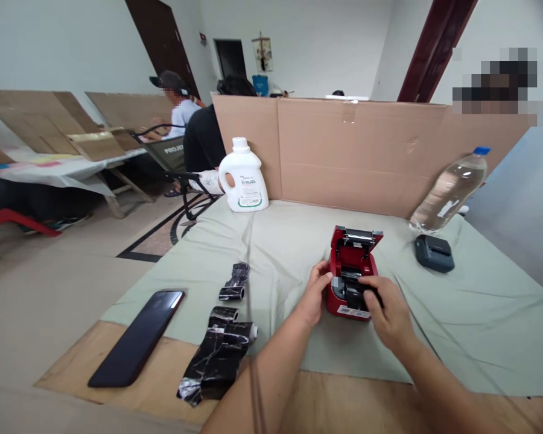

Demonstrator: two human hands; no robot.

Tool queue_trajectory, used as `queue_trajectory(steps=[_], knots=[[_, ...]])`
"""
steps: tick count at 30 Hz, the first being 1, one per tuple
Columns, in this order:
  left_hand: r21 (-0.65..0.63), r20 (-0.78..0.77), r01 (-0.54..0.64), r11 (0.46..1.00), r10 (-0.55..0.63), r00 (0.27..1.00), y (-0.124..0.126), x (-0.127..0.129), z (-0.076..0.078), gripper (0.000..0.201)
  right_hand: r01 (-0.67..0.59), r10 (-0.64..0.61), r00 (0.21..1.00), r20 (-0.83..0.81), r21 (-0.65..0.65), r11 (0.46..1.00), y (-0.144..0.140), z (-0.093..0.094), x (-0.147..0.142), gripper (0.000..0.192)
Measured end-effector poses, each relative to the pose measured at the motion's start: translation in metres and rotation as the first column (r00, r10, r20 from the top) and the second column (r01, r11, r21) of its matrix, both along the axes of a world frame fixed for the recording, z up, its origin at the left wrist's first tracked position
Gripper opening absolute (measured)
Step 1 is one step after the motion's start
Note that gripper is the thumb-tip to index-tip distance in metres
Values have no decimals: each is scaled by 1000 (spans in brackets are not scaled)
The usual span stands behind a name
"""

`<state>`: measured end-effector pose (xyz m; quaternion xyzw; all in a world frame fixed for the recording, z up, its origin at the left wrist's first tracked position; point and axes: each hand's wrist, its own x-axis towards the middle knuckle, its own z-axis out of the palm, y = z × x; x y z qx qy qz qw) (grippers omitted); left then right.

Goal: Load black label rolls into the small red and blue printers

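Note:
A small red label printer point(335, 304) sits on the green cloth with its lid tipped back. Inside it lies a shiny black ribbon roll point(355, 296). My left hand point(315, 292) grips the printer's left side, thumb on the rim and fingers curled around the edge. From the right, my right hand point(388, 307) reaches into the open body, its thumb and forefinger closed on the black roll; the other fingers are partly hidden. To the left rest crumpled black ribbon film point(221, 361) on rolls and a smaller piece of black film point(236, 282).
A dark smartphone point(138, 337) lies at the left table edge. Behind stand a white jug point(247, 181), a tilted water bottle point(450, 190) and a cardboard screen point(344, 157). A small dark device point(434, 253) sits at right. People sit beyond the table.

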<state>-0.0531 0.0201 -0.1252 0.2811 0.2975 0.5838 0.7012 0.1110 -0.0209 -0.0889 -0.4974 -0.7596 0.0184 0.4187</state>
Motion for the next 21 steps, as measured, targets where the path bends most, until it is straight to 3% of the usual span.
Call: queue_trajectory(steps=[3, 6, 9, 12, 15, 17, 19, 21], knots=[[-19, -15, -28, 999, 28, 1000, 0, 0, -1, 42, 20, 46, 982, 182, -347, 938, 33, 26, 0, 32], [-22, -18, -41, 999, 41, 999, 1, 1, -3, 41, 111, 202, 850, 486, -540, 834, 69, 45, -11, 34], [-23, -17, -30, 999, 29, 999, 2, 1, -4, 42, 169, 380, 728, 571, -687, 707, 95, 51, -23, 31], [-27, -27, -23, 999, 22, 999, 2, 1, -3, 43, 165, 469, 721, 510, -784, 599, 109, 52, -27, 25], [-36, -39, -36, 999, 35, 999, 0, 0, -1, 44, 105, 489, 786, 379, -861, 498, 113, 59, -20, 21], [-38, -38, -36, 999, 35, 999, -1, -1, -1, 45, -2, 474, 847, 240, -891, 455, 109, 68, -14, 27], [-52, -39, -25, 998, 23, 999, 0, 0, -2, 45, -146, 418, 906, 61, -883, 445, 100, 79, -13, 35], [-62, -34, -17, 998, 15, 999, 3, 2, -5, 43, -259, 328, 939, -102, -837, 481, 87, 90, -21, 41]])
